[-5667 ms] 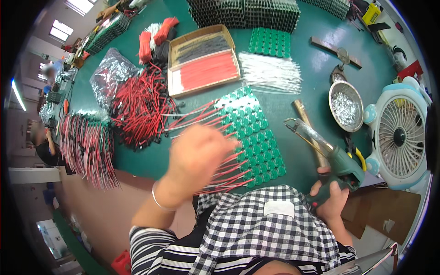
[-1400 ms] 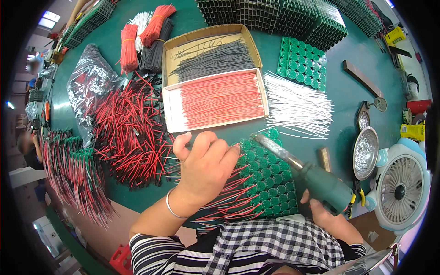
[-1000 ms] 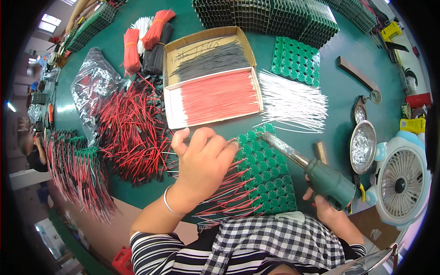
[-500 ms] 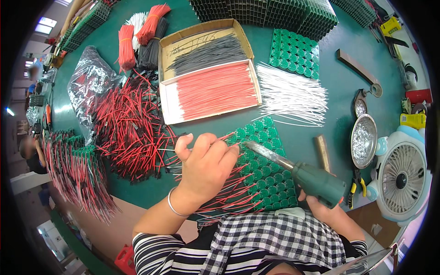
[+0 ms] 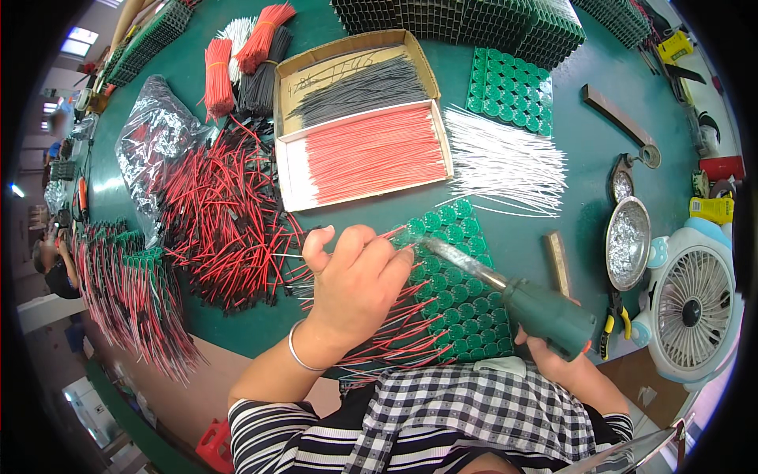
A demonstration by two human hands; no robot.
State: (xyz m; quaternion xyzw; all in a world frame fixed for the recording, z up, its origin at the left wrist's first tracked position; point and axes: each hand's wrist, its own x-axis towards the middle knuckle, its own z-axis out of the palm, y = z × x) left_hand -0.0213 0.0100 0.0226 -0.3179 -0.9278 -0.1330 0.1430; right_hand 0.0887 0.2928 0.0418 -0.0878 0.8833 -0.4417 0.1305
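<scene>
left hand (image 5: 351, 288): red wire (image 5: 408, 247) pinched
right hand (image 5: 553, 359): soldering iron (image 5: 545, 316) gripped
PCB panel (image 5: 466, 304): lower left edge wired, top's seemingly being done
spare panel (image 5: 512, 91): not wired yet

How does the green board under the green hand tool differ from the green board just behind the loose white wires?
The near board has red wires along its left side; the far board shows none. The green hand tool reaches over the near board, with the left hand at its edge; neither hand is at the far board. Both carry rows of round green discs.
</scene>
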